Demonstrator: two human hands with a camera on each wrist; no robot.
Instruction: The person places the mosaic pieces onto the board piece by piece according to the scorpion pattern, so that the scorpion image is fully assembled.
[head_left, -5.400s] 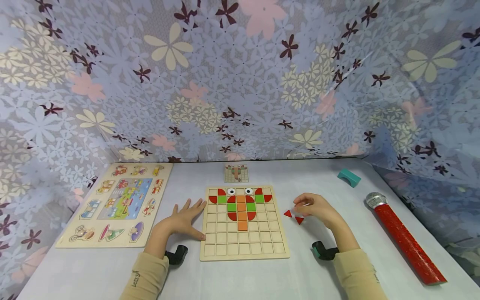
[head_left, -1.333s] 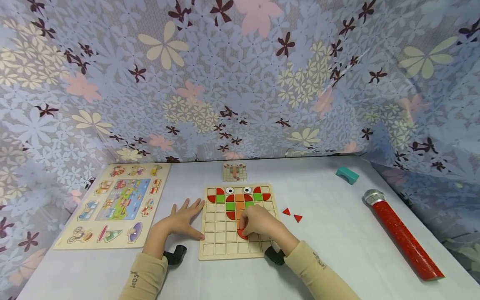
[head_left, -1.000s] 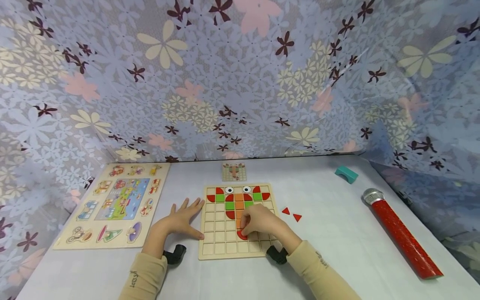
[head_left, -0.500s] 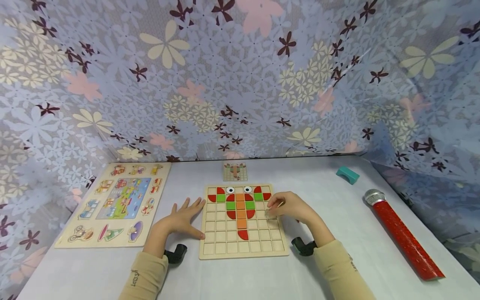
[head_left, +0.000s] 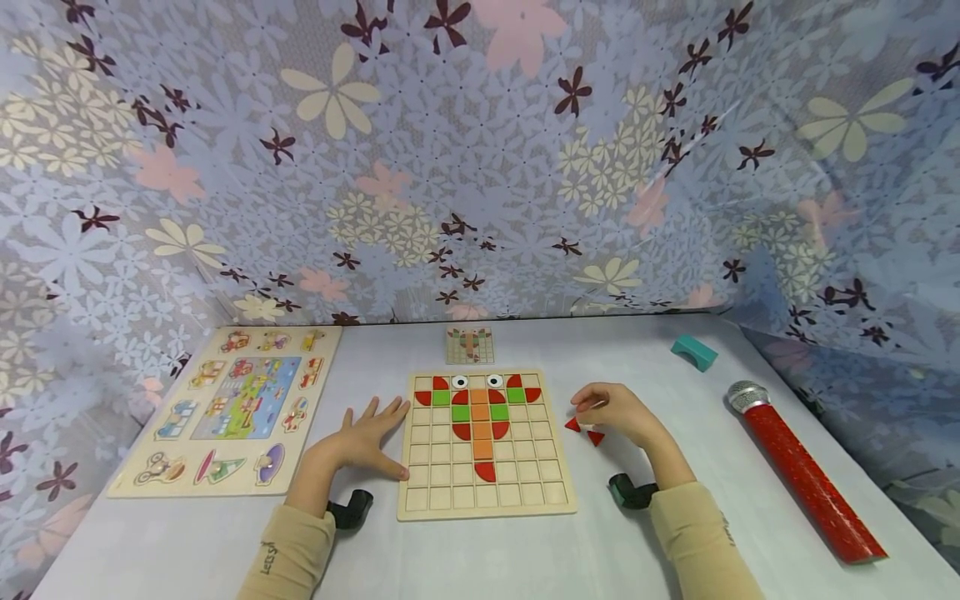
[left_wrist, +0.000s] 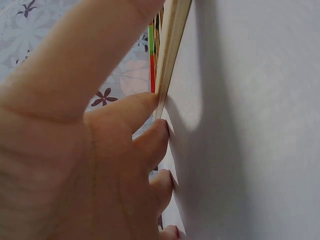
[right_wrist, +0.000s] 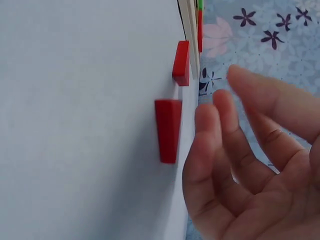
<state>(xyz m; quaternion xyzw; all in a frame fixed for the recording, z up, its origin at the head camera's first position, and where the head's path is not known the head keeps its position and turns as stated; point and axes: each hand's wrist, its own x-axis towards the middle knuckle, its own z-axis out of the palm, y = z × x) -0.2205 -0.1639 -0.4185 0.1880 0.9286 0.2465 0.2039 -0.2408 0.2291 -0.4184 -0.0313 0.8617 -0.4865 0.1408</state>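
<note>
A wooden grid board (head_left: pixel 442 497) lies flat with red, green and orange pieces and two eye pieces set in its cells. Below the orange column sits a red quarter-round piece (head_left: pixel 486 472). Fingers spread, my left hand (head_left: pixel 363 442) rests on the table, its thumb and forefinger touching the board's left edge. My right hand (head_left: pixel 617 412) hovers right of the board, fingers loosely bent, holding nothing. Close under it on the table are two red triangle pieces, one (head_left: pixel 573 424) nearer the board and another (head_left: pixel 596 437); the right wrist view shows both apart from the fingertips.
A small pattern card (head_left: pixel 470 345) lies behind the board. To the left is a picture puzzle board (head_left: pixel 217 467). On the right are a teal arch block (head_left: pixel 694 352) and a red toy microphone (head_left: pixel 810 479). A flowered cloth (head_left: pixel 480 167) hangs behind the table.
My right hand set the red quarter-round piece below the orange column, let go of it and moved right, over to the two triangles. The left hand stayed at the board's edge.
</note>
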